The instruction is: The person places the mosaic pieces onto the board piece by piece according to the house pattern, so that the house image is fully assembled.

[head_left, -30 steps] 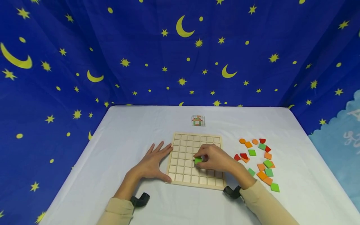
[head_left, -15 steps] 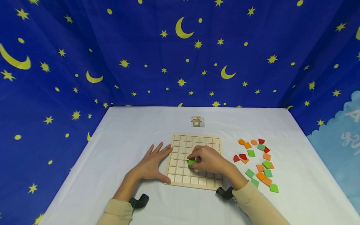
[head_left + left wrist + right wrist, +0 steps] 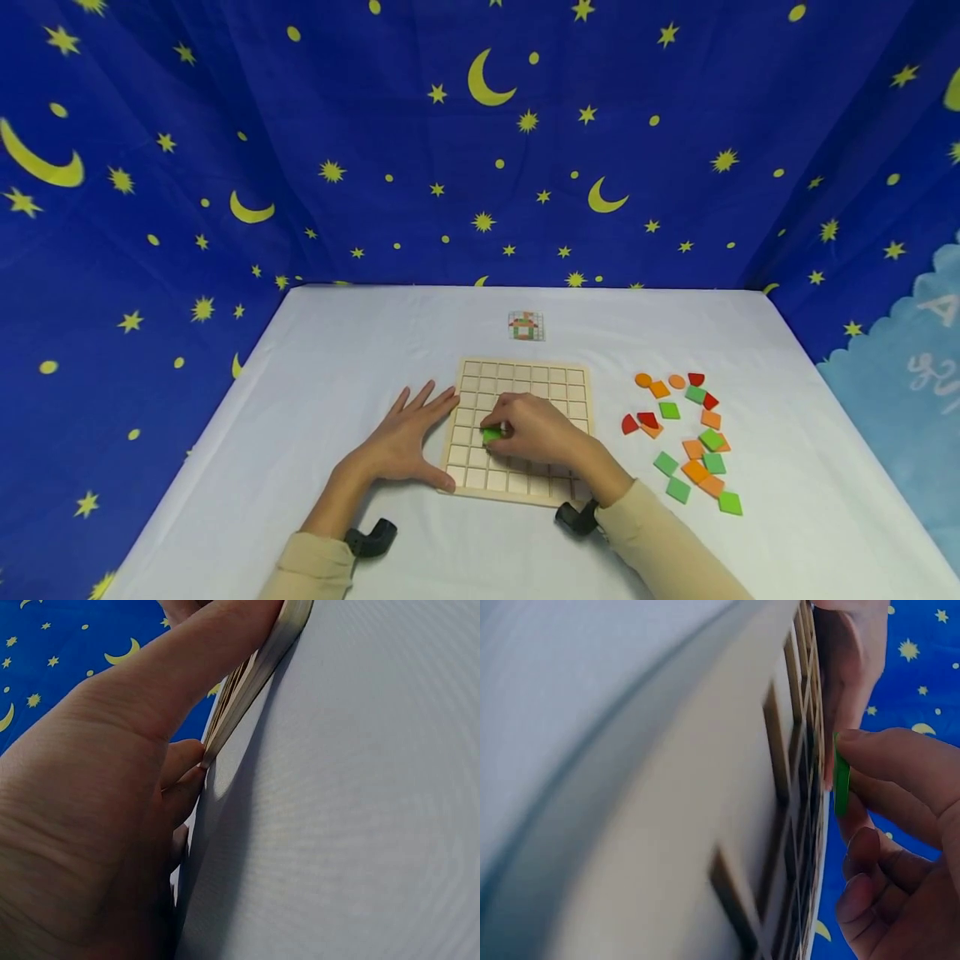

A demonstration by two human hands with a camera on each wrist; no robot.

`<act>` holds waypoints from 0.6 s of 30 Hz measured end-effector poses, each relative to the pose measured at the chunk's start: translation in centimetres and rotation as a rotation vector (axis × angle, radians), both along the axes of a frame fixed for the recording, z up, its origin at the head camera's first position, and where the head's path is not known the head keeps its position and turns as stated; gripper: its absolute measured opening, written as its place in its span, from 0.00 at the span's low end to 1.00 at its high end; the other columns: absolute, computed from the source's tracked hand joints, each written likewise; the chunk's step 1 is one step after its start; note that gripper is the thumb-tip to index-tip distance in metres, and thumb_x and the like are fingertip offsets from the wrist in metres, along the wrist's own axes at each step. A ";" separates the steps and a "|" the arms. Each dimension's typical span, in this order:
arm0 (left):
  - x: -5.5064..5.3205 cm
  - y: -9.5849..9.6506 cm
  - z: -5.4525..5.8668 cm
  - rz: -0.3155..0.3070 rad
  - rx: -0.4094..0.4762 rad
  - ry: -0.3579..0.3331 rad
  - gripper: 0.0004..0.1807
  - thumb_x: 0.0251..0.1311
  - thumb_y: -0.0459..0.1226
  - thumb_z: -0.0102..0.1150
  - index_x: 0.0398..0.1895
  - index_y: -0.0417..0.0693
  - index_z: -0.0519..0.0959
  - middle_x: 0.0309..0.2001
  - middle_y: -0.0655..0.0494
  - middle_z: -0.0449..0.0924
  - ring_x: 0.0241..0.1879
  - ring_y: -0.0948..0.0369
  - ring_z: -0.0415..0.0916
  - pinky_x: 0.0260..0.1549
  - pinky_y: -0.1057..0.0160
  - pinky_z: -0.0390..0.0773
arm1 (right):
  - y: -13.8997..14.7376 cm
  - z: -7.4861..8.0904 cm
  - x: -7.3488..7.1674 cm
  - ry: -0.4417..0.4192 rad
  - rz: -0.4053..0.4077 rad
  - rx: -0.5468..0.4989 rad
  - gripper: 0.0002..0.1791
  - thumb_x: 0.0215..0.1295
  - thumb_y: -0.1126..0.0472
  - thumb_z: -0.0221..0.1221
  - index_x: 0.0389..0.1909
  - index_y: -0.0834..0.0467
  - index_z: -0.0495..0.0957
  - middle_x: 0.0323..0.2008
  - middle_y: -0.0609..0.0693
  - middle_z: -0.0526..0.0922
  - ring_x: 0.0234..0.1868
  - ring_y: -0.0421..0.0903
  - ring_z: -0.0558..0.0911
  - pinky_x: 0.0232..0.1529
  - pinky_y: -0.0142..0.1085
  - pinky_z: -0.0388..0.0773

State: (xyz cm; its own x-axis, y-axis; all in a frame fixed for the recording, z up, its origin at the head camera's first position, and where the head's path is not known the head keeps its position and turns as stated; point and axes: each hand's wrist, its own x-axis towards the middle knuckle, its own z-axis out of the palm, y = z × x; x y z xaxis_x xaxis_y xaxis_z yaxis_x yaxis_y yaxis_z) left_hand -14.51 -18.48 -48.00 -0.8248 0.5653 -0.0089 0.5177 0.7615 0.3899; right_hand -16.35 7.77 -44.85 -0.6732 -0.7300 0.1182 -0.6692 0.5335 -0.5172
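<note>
A wooden grid board (image 3: pixel 517 492) with rows of square cells lies on the white table. My right hand (image 3: pixel 536 429) is over its middle-left part and pinches a green square tile (image 3: pixel 491 436) between thumb and fingers. In the right wrist view the tile (image 3: pixel 841 784) stands slightly apart from the grid, edge toward the camera. My left hand (image 3: pixel 405 437) rests along the board's left edge with fingers spread, thumb at the near left corner. The left wrist view shows the thumb (image 3: pixel 187 667) and fingertips touching the board's side (image 3: pixel 259 675).
Loose orange, red and green pieces (image 3: pixel 669 411) lie scattered to the right of the board, some overlapping. A small card with a coloured grid picture (image 3: pixel 527 326) lies beyond the board. A blue star-patterned cloth (image 3: pixel 420 150) hangs behind the table.
My right hand has moved left across the board, carrying the green tile with it. The left hand has stayed at the board's left edge.
</note>
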 end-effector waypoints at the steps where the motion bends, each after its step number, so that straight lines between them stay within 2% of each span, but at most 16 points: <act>1: 0.0 0.0 0.0 0.002 -0.003 -0.002 0.72 0.23 0.78 0.62 0.76 0.55 0.52 0.76 0.62 0.45 0.74 0.54 0.33 0.69 0.46 0.32 | -0.1 -0.1 0.0 -0.001 -0.004 0.008 0.13 0.55 0.54 0.68 0.42 0.53 0.87 0.34 0.41 0.80 0.29 0.35 0.77 0.30 0.27 0.74; 10: 0.1 0.0 0.0 -0.005 0.004 -0.007 0.72 0.24 0.77 0.63 0.76 0.55 0.51 0.76 0.62 0.44 0.74 0.53 0.33 0.69 0.46 0.31 | -1.1 -0.6 0.3 0.022 -0.039 0.058 0.14 0.56 0.53 0.68 0.44 0.52 0.86 0.37 0.41 0.81 0.29 0.32 0.74 0.30 0.28 0.75; 18: 0.0 0.0 0.0 0.001 -0.007 -0.007 0.72 0.24 0.77 0.63 0.76 0.56 0.51 0.76 0.62 0.44 0.74 0.54 0.33 0.69 0.46 0.32 | -1.7 -0.6 0.4 0.064 -0.041 0.061 0.12 0.58 0.53 0.67 0.42 0.51 0.87 0.36 0.41 0.80 0.30 0.35 0.75 0.30 0.28 0.74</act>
